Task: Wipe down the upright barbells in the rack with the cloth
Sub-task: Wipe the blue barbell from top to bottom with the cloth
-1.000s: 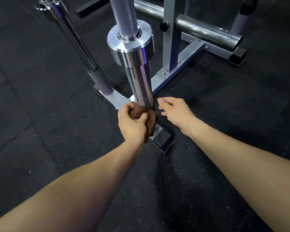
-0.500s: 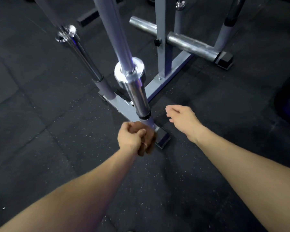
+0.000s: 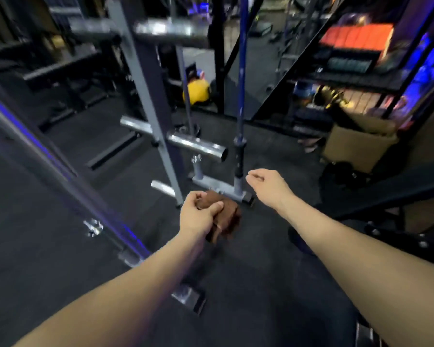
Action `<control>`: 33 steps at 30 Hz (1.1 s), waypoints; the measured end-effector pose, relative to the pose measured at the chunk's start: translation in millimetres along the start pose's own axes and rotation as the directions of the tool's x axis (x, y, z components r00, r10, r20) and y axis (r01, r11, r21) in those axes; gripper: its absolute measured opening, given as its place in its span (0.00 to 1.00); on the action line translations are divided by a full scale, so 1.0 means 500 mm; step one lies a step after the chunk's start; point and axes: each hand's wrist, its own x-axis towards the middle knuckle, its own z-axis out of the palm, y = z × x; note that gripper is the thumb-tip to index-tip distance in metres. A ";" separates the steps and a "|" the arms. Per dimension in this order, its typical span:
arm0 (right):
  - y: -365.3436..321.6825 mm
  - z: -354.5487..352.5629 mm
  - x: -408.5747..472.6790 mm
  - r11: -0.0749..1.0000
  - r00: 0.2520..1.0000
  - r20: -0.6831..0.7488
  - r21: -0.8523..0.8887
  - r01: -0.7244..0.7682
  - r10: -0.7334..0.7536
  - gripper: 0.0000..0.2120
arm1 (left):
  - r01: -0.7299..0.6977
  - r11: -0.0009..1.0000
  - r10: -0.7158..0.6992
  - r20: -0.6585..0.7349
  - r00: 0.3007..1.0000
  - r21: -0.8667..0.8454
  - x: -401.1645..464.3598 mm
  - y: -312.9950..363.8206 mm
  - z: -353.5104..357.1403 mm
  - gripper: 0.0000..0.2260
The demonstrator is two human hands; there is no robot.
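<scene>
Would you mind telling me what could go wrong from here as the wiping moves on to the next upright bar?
The cloth is bunched in the left hand, so probably only a small patch would meet the steel. The blue barbell stands in a narrow holder beside the right hand; a hard wipe might rock it. The nearer barbell leans beside the left forearm, which could knock it.

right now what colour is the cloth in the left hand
Brown; the cloth bunched in the left hand shows best in the head view.
</scene>
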 end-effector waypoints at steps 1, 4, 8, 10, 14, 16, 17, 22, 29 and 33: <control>-0.040 -0.051 0.003 1.000 0.999 -0.028 -0.007 0.023 -0.023 0.17 | -0.059 0.998 0.059 0.019 0.998 0.014 -0.002 0.060 0.017 0.11; -0.154 -0.192 0.015 0.996 0.990 -0.104 -0.008 0.090 -0.090 0.16 | -0.207 0.978 0.205 0.094 0.974 0.004 -0.011 0.225 0.071 0.11; -0.288 -0.346 0.046 0.982 0.966 -0.177 -0.039 0.186 -0.190 0.17 | -0.344 0.935 0.354 0.172 0.919 -0.090 -0.002 0.426 0.129 0.12; -0.355 -0.411 0.065 0.969 0.949 -0.199 -0.069 0.237 -0.247 0.16 | -0.421 0.899 0.436 0.185 0.880 -0.118 0.019 0.522 0.150 0.12; -0.466 -0.511 0.108 0.949 0.925 -0.216 -0.017 0.316 -0.312 0.13 | -0.537 0.819 0.569 0.159 0.807 -0.202 0.081 0.708 0.181 0.11; -0.512 -0.549 0.132 0.938 0.926 -0.193 0.063 0.342 -0.324 0.14 | -0.558 0.776 0.616 0.162 0.771 -0.294 0.121 0.791 0.198 0.11; -0.533 -0.566 0.148 0.935 0.931 -0.180 0.101 0.339 -0.317 0.13 | -0.566 0.753 0.638 0.162 0.753 -0.336 0.139 0.828 0.207 0.11; -0.621 -0.636 0.231 0.913 0.922 -0.192 0.171 0.370 -0.337 0.09 | -0.602 0.665 0.720 0.164 0.675 -0.442 0.203 0.982 0.261 0.11; -0.703 -0.749 0.373 0.852 0.823 -0.355 0.121 0.510 -0.443 0.02 | -0.526 0.823 0.568 0.334 0.752 -0.216 0.334 1.104 0.338 0.07; -0.739 -0.829 0.472 0.814 0.774 -0.310 0.000 0.581 -0.552 0.07 | -0.784 0.598 0.751 0.223 0.621 0.169 0.422 1.178 0.367 0.19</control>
